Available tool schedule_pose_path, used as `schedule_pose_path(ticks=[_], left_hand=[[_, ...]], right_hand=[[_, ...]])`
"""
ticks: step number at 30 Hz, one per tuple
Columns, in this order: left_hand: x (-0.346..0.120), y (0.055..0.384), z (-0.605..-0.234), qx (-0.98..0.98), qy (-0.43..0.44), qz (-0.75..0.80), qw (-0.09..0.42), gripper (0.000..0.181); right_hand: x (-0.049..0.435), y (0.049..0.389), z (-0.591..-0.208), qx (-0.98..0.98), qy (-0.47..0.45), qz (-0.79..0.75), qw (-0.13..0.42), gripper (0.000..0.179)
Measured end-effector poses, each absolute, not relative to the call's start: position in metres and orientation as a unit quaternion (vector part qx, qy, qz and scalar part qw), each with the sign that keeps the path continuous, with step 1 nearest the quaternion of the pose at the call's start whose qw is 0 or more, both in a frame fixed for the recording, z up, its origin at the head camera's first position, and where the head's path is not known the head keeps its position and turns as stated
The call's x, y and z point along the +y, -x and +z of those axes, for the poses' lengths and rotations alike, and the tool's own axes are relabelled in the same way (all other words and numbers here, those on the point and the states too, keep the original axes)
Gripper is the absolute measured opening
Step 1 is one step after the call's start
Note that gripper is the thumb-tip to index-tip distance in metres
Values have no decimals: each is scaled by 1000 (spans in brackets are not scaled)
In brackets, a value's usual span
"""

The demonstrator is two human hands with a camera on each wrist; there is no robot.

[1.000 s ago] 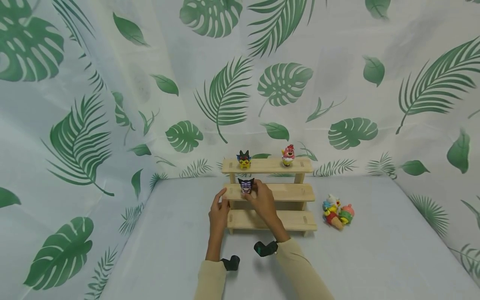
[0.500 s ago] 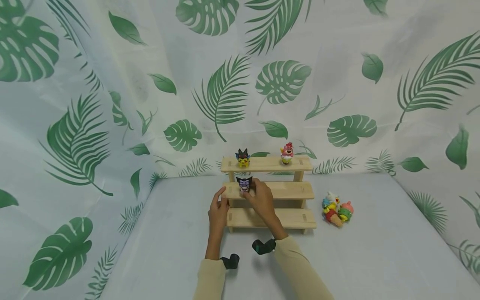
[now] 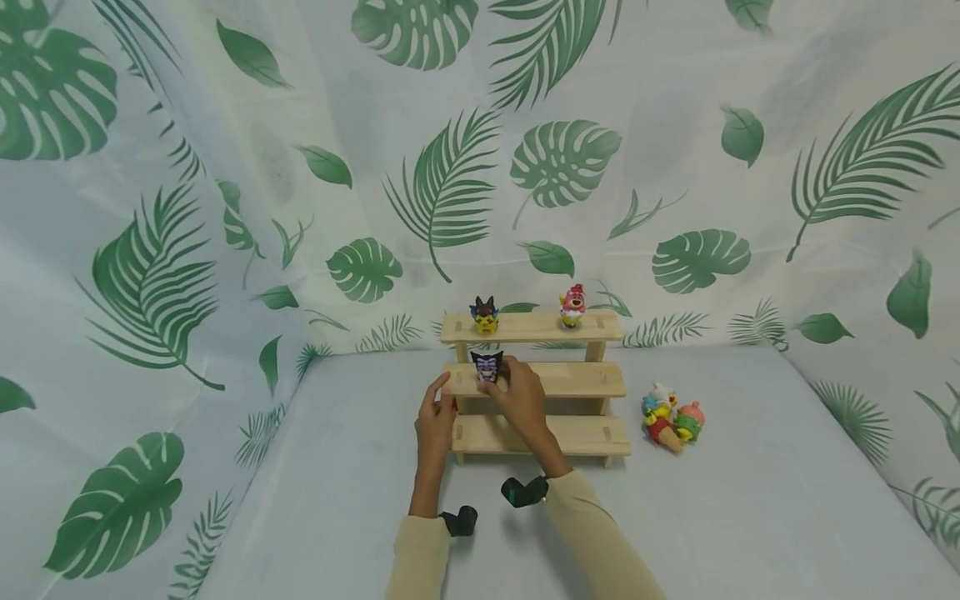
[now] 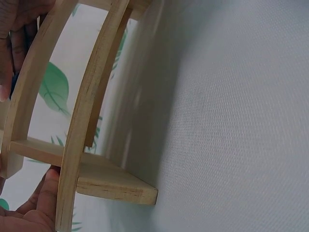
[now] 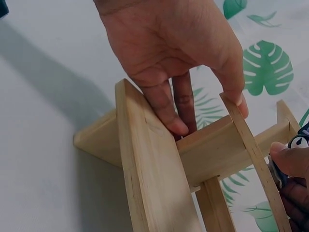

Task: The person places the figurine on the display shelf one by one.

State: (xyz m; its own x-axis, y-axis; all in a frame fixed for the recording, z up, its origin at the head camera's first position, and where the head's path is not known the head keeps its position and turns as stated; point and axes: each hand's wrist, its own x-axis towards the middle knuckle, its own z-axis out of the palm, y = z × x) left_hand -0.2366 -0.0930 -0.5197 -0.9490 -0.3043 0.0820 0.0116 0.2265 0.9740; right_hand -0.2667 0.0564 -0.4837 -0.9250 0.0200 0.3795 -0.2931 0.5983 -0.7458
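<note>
Right hand (image 3: 523, 400), centre of the frame: grip closed, pinching the dark figurine (image 3: 487, 367) at the left part of the middle shelf (image 3: 588, 380); full seating cannot be confirmed. Left hand (image 3: 435, 427): grip spread, fingers touching the left end of the wooden rack (image 3: 577, 437). Yellow-and-black figurine (image 3: 485, 318) and pink figurine (image 3: 572, 307) stand on the top shelf (image 3: 525, 327). Coloured figurines (image 3: 663, 432) lie clustered on the tabletop (image 3: 750, 500), right of centre.

Wood, plastic, cloth

Your shelf (image 3: 577, 380) looks like bare wood, matt and smooth, grain showing on its edges. The figure (image 3: 487, 367) and heaped toys (image 3: 662, 428) look like smooth plastic. You have a matt, fine-textured table (image 4: 241, 125) and a creased backdrop (image 3: 652, 100) with faint sheen, cloth or plastic unclear. Your sleeves (image 3: 596, 529): matt cloth.
</note>
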Motion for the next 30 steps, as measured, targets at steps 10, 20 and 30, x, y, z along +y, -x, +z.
schedule_pose_path(ticks=[10, 20, 30], left_hand=[[-93, 238, -521, -769, -99, -619, 123, 37], [-93, 238, -520, -773, -92, -614, 128, 38], [-94, 239, -522, -777, -90, -611, 122, 37]], right_hand=[[55, 266, -484, -875, -78, 439, 185, 45], [56, 266, -483, -874, -81, 441, 189, 43], [56, 265, -483, -879, -82, 426, 198, 44]])
